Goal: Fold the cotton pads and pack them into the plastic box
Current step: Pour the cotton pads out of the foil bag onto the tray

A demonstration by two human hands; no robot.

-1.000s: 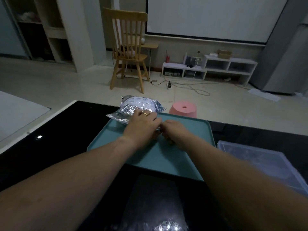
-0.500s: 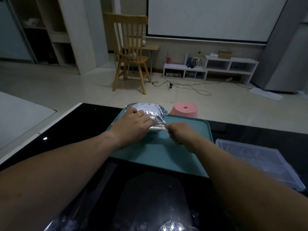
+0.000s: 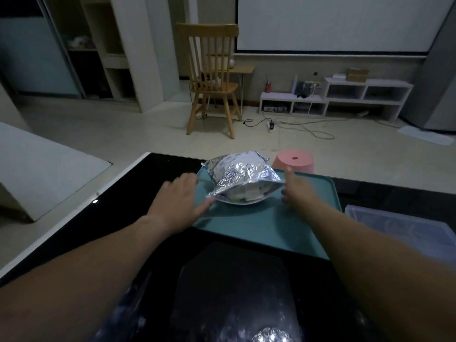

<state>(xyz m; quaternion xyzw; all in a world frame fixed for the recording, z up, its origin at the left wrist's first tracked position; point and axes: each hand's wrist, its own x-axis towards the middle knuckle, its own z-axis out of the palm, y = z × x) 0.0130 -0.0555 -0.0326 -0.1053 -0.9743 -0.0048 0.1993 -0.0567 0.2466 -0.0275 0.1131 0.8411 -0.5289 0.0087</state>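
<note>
**Head view: opening the supply.** A crinkled foil bag (image 3: 243, 174) lies on the far half of a teal tray (image 3: 259, 230), its mouth gaping toward us; the cotton pads (image 3: 244, 193) show as a white mass inside, none yet out. The left hand (image 3: 177, 201) is at the mouth's left corner, thumb tip touching the foil, fingers loosely spread and blurred; we read it as unclenched and gripping nothing. The right hand (image 3: 294, 191) sits at the right corner, thumb raised, lower fingers curled; we cannot tell whether it pinches the foil. The clear plastic box (image 3: 404, 230) stands on the black table (image 3: 123, 193), just beside the tray's right edge and apart from the bag; whether it carries a lid we cannot tell. We judge the step in hand to be widening the mouth to reach the pads. To do it well, we would steady one corner against the tray while the other hand reaches in; draw out a few pads at a time; lay them on the bare near half of the tray, where folding has room.
</note>
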